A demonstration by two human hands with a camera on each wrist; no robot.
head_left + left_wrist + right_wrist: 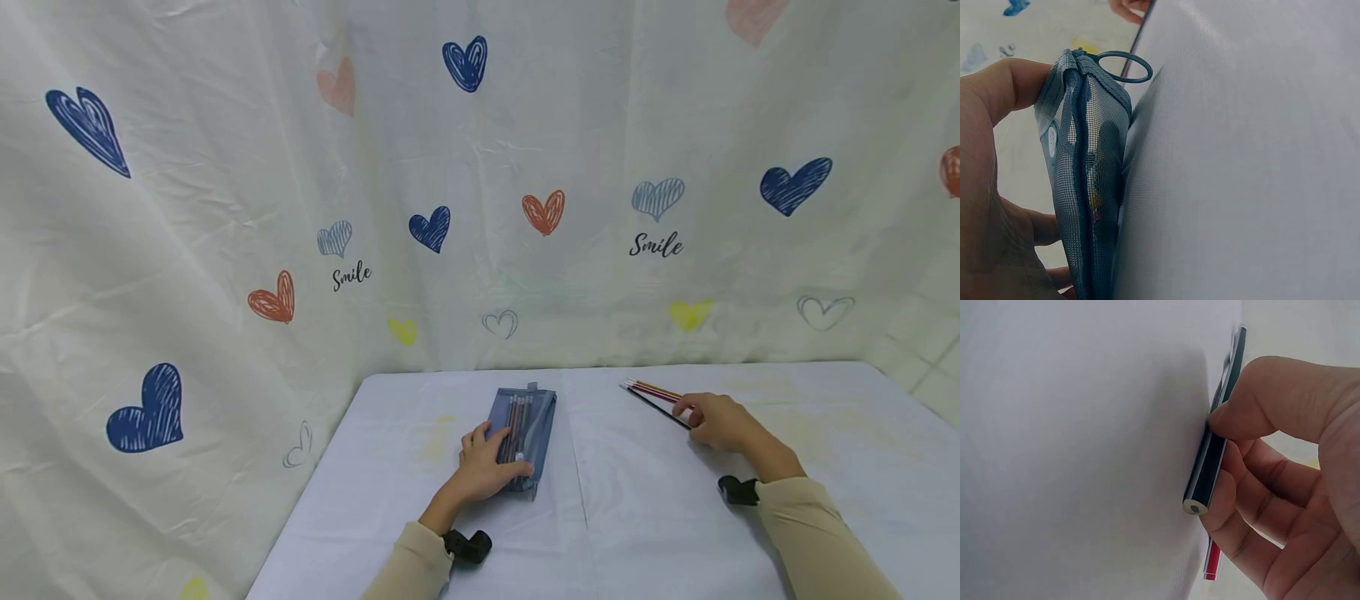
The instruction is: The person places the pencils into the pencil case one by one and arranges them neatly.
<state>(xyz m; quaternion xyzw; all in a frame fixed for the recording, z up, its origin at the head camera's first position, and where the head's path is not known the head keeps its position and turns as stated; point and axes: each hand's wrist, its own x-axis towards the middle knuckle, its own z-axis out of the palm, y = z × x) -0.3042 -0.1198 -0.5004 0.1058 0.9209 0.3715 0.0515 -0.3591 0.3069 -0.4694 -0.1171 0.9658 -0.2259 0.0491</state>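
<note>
A translucent blue mesh pencil case (542, 425) lies on the white-covered table, with several pencils showing through its top. My left hand (483, 467) rests on it with spread fingers, the thumb toward its near right corner. In the left wrist view, the case's zipper edge (1082, 175) faces the camera, with a ring pull (1135, 67) at its end. To the right, my right hand (723, 422) pinches loose pencils (651, 389) whose far ends fan out leftward. The right wrist view has a dark pencil (1207, 465) between thumb and fingers, a red pencil's end (1212, 561) below.
A white cloth covers the table (622, 517). Behind it hangs a pale curtain (480, 150) printed with hearts and the word Smile. Black wrist cameras (468, 547) are strapped over both beige sleeves (817, 533).
</note>
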